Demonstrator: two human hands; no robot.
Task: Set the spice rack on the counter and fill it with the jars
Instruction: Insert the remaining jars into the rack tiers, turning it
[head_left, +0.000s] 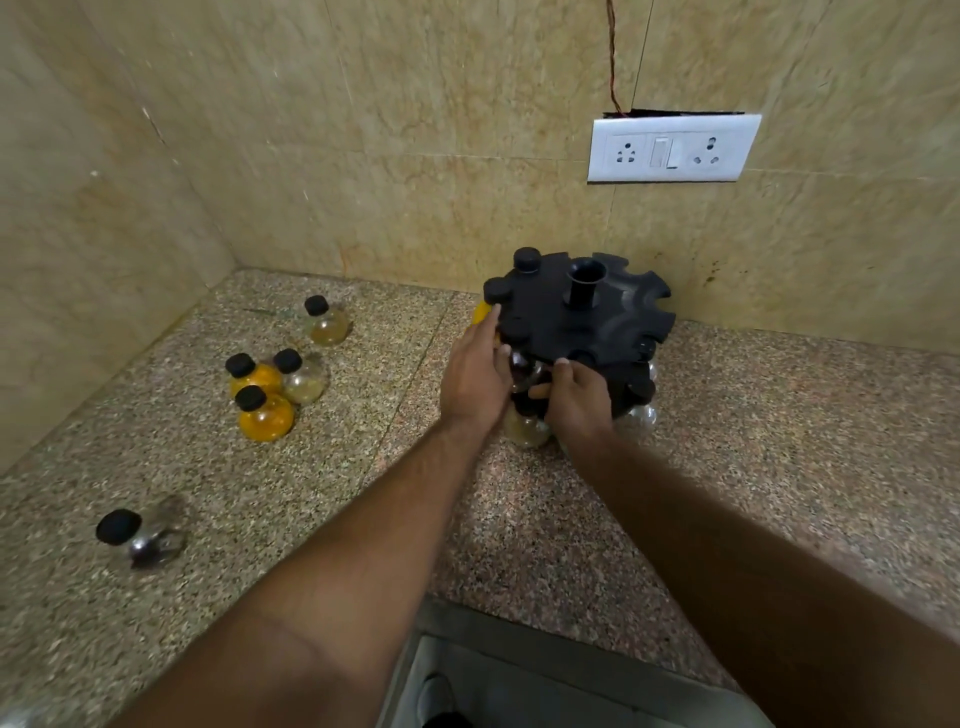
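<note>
A black round spice rack (597, 317) stands on the granite counter (779, 467) near the back wall, with several black-capped jars hanging in its edge slots. Both hands are at its front edge. My left hand (475, 376) and my right hand (582, 400) hold a small glass jar (522, 369) between them at a slot. On the counter to the left stand two orange-filled jars (265, 413) and two pale jars (326, 322). A dark-filled jar (143, 532) lies on its side at the near left.
Tiled walls meet in a corner at the back left. A white socket plate (672, 148) hangs on the wall above the rack. The counter's front edge (519, 623) runs below my arms.
</note>
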